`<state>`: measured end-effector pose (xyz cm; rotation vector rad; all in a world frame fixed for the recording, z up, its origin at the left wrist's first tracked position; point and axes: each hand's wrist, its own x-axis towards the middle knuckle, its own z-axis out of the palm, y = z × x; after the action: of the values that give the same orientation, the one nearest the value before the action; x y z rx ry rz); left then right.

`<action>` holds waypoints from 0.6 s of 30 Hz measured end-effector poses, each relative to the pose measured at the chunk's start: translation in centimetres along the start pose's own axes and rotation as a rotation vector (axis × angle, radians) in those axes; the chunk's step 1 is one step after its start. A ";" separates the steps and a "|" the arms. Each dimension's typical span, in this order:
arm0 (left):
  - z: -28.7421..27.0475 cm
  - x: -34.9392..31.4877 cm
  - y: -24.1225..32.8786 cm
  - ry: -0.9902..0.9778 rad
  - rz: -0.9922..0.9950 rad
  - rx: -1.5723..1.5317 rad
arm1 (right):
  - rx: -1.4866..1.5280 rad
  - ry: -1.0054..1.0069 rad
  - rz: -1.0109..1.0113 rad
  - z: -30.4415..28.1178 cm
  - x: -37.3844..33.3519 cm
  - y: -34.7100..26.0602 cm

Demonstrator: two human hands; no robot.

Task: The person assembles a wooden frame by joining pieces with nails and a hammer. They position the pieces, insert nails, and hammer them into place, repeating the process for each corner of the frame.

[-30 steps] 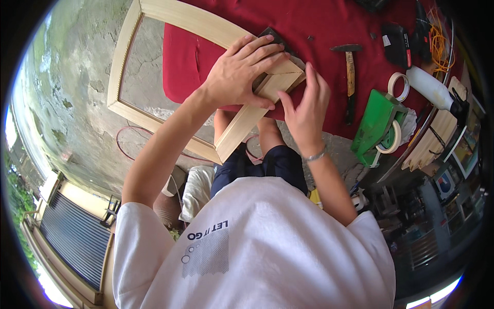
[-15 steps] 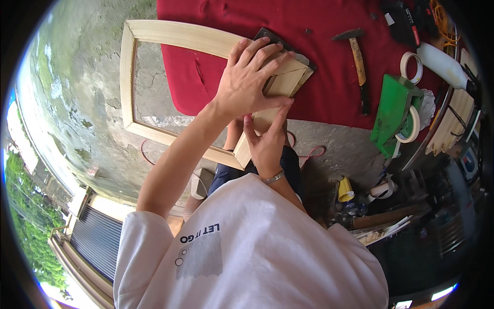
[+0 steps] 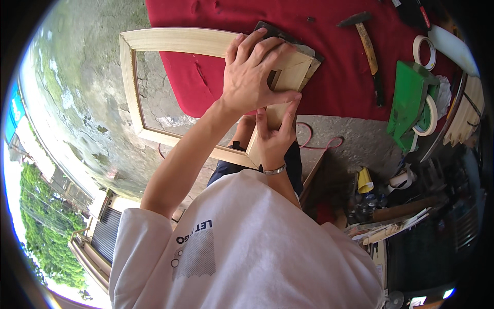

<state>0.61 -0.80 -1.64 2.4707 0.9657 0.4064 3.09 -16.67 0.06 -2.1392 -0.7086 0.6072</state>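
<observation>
A pale wooden frame (image 3: pixel 128 82) lies tilted, partly over the edge of a red-covered table. My left hand (image 3: pixel 252 69) is laid across its right-hand corner, fingers curled over the far rail and thumb reaching to the right side rail. Beneath that corner sits a dark flat metal plate (image 3: pixel 265 29). My right hand (image 3: pixel 278 136) grips the right rail from the near side, thumb and forefinger on its face; its other fingers are hidden. The right forefinger tip meets the left thumb tip. A metal bracelet is on the right wrist.
On the red cloth (image 3: pixel 339 87), a hammer (image 3: pixel 366 49) lies to the right. Beyond it stand a green tape dispenser (image 3: pixel 411 98) and a masking tape roll (image 3: pixel 417 53). Wooden strips (image 3: pixel 465 116) are at the far right. A red cord (image 3: pixel 329 144) lies on the concrete floor.
The view has swung a little, so the hammer and tape dispenser appear farther right. Both hands keep their hold on the frame's right corner with hardly any shift.
</observation>
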 end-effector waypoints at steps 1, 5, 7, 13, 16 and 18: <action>0.0 0.0 -0.1 0.006 0.008 0.010 | 0.001 0.007 -0.008 0.0 0.0 0.0; 0.1 0.1 -0.1 0.019 0.011 0.011 | 0.059 0.025 0.011 0.1 0.2 -0.3; 0.1 0.0 0.0 0.007 0.010 0.017 | 0.074 0.036 0.010 0.1 0.1 -0.2; -0.4 -0.2 0.1 -0.055 -0.001 -0.003 | 0.004 0.046 -0.065 0.2 0.3 0.8; -0.4 -0.1 0.2 -0.064 -0.025 -0.010 | -0.172 -0.165 -0.032 -2.7 0.7 0.9; -0.7 0.1 0.0 -0.077 -0.035 0.000 | -0.327 -0.435 -0.052 -7.5 4.1 -0.7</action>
<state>0.41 -0.57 -1.05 2.4469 0.9761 0.2972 10.58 -17.52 4.24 -2.2962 -1.1626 1.0026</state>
